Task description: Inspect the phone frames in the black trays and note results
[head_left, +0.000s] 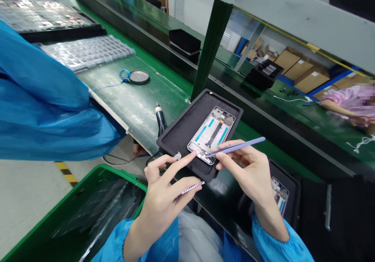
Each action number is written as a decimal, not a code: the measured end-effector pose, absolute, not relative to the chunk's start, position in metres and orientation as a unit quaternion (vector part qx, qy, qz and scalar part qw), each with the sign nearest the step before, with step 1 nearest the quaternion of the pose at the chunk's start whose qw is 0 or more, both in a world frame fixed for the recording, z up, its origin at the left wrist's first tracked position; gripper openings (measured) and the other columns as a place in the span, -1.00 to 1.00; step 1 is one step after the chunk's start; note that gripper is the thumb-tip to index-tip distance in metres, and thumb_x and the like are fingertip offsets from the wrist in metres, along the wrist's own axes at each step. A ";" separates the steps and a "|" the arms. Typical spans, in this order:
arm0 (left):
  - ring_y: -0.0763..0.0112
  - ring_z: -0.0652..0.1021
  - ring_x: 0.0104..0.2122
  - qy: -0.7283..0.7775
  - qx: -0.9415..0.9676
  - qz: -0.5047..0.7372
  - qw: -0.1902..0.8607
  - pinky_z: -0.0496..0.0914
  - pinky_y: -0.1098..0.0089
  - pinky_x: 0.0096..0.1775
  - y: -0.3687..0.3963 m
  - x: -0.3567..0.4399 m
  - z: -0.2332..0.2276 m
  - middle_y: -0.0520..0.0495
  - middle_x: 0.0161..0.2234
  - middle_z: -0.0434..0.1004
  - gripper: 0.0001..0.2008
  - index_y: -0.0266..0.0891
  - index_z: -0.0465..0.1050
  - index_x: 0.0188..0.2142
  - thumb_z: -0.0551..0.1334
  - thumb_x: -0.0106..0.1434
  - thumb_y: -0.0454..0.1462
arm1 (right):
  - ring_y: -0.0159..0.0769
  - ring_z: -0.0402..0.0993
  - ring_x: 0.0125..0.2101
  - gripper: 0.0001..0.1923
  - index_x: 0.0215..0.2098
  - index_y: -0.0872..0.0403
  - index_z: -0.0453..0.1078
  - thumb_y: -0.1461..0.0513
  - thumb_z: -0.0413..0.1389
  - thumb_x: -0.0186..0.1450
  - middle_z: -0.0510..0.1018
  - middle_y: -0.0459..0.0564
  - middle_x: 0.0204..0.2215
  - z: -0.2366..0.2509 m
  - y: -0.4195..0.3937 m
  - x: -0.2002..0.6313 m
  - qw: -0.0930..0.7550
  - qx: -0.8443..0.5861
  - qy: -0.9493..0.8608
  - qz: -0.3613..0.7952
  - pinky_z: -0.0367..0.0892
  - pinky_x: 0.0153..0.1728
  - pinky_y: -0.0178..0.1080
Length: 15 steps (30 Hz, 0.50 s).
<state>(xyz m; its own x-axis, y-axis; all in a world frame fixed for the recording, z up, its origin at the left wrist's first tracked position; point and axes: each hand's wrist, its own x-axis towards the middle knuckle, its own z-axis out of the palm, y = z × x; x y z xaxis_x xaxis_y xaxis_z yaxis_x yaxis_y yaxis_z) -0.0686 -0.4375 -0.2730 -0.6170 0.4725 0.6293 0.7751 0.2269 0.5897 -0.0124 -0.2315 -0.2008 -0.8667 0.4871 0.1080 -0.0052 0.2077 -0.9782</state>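
Head view: the phone frame point(211, 134) lay in the black tray point(181, 131) on the green bench point(131, 102), and your right hand point(249, 168) pinched blue tweezers point(237, 147), tip at its near edge. Your left hand point(164, 191) steadied that corner with its forefinger while gripping a dotted strip point(191, 187); a co-worker's blue sleeve point(43, 106) hung at left.
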 end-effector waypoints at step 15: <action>-0.17 0.61 0.36 -0.702 -0.158 -0.692 -0.053 0.67 0.23 0.05 -0.456 -0.131 -0.260 -0.17 0.33 0.69 -0.80 -0.11 0.68 -0.38 0.51 0.31 -0.10 | 0.09 0.62 0.36 -0.68 -0.11 0.03 0.65 -0.02 0.46 0.37 0.59 0.23 0.40 -0.252 -0.280 -0.003 0.409 -0.269 -0.581 0.651 0.53 0.38 0.14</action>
